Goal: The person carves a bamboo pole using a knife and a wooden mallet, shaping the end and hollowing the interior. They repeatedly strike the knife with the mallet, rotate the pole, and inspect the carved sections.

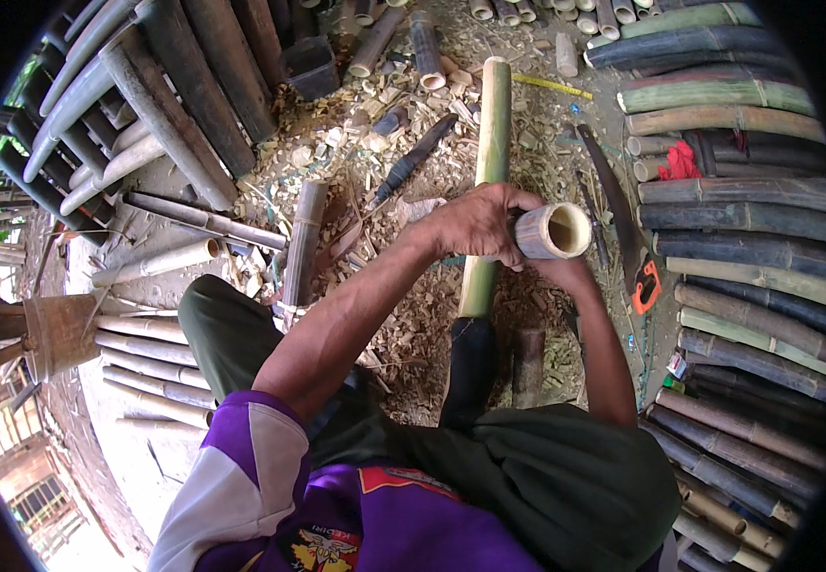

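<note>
A short bamboo tube (533,234) is held in front of me, its pale cut mouth turned up toward the right. My left hand (478,224) is closed round its left side, thumb and fingers bent against it. Behind and below the tube is my right hand (565,271), with its fingers hidden by the tube. Beneath both hands a long pale-green bamboo pole (494,119) runs away from me, and its near end meets a dark black piece (471,367) between my legs.
Wood chips (389,334) cover the ground. A dark sheathed blade (415,160) lies left of the pole. On the right are a saw with an orange handle (645,286) and stacked bamboo lengths (742,191). More bamboo (170,114) leans at left, near a black bin (312,69).
</note>
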Demonstrator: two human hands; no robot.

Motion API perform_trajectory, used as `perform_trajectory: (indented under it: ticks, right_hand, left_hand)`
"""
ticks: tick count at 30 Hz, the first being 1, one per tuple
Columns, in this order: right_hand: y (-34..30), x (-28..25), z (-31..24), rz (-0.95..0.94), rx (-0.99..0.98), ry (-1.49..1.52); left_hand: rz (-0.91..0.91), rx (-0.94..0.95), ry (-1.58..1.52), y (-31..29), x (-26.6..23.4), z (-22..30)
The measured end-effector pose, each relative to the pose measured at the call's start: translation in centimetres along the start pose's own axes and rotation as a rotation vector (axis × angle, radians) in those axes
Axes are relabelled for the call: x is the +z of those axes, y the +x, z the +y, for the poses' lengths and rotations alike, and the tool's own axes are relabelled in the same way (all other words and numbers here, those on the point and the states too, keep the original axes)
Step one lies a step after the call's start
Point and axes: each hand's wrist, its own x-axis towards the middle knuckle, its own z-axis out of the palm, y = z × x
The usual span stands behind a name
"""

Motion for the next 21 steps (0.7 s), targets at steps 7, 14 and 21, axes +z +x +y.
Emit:
perform_trajectory:
  ticks: [7, 14, 21]
  right_hand:
    - [-1.7, -9.4, -20.9, 0.543, -0.672, -0.488]
    - [0.2, -2.4, -18.0, 0.256, -0.46, -0.795]
    - [-0.4, -2.7, -20.1, 0.184, -0.263, -0.943]
  left_hand:
    - [-0.004, -0.072, 0.025, -1.3, -1.0, 1.4]
    - [0.05, -0.052, 0.065, -1.1, -0.4, -0.3]
    - [0.0, -0.056, -0.385, -1.9, -0.8, -1.5]
